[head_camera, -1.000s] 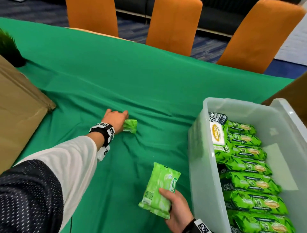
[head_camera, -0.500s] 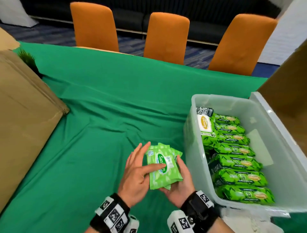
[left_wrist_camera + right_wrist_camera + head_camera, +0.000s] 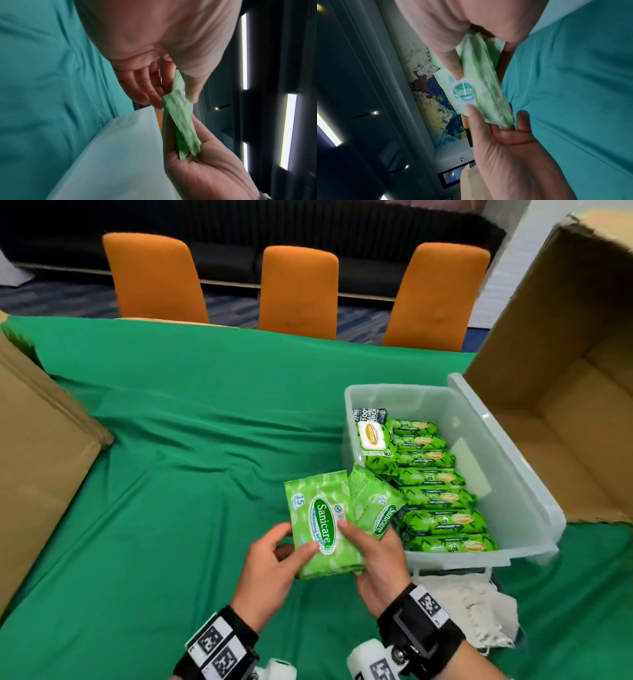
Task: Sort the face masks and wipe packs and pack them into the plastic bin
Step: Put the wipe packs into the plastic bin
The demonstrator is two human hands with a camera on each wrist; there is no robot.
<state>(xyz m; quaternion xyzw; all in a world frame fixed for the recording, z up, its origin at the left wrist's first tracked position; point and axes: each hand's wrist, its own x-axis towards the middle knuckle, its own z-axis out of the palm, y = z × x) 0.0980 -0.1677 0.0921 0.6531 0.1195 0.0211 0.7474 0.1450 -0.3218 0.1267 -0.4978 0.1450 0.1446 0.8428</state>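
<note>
Both hands hold a small stack of light green Sanicare wipe packs (image 3: 318,522) above the green cloth, just left of the clear plastic bin (image 3: 387,390). My left hand (image 3: 294,542) pinches the front pack's lower left edge between thumb and fingers. My right hand (image 3: 363,546) grips the stack from the right, thumb on top, with a second pack (image 3: 376,508) fanned out towards the bin. In the left wrist view the packs (image 3: 180,121) sit edge-on between both hands. The right wrist view shows the label of the front pack (image 3: 464,93). Several dark green wipe packs (image 3: 438,498) lie in a row inside the bin.
A closed cardboard box (image 3: 41,474) stands at the left and an open one (image 3: 555,412) behind the bin at the right. A white frayed cloth (image 3: 472,607) lies in front of the bin. Three orange chairs (image 3: 298,289) line the table's far edge.
My left hand came back from the far cloth with a small pack and joined the right hand. The packs are now stacked, fanned apart and held nearer the bin.
</note>
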